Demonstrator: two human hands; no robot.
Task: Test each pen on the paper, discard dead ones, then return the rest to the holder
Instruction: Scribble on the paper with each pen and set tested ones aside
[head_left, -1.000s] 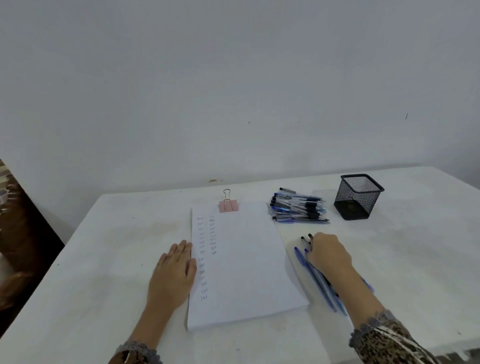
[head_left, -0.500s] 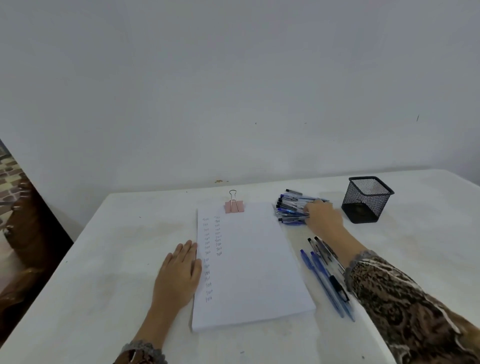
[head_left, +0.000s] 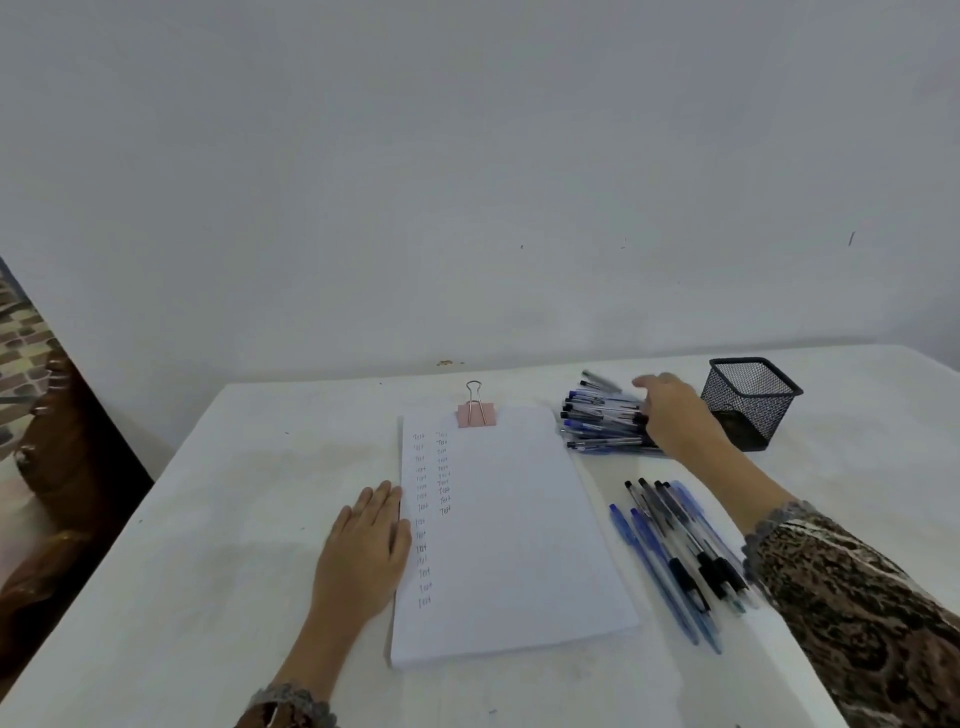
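Black mesh holder (head_left: 748, 402), pink clip (head_left: 476, 414), white paper (head_left: 519, 545) — blue, perhaps black, pens (head_left: 680, 551); leopard-print sleeve (head_left: 857, 597)

L hand (head_left: 363, 551) flat, palm down, fingers straight, touching left edge of paper (head_left: 509, 519). R hand (head_left: 675, 421) reached past paper's far-right corner, back up, arm extended; grip blurred, can't tell.

Plain desk in a bare room, probably a home or small office workspace.
A white table (head_left: 208, 519) stands against an undecorated pale wall (head_left: 467, 182). On it are office supplies: a pad of paper (head_left: 519, 545) held by a pink binder clip (head_left: 476, 414), a heap of ballpoint pens (head_left: 597, 421) and a black mesh holder (head_left: 748, 400).
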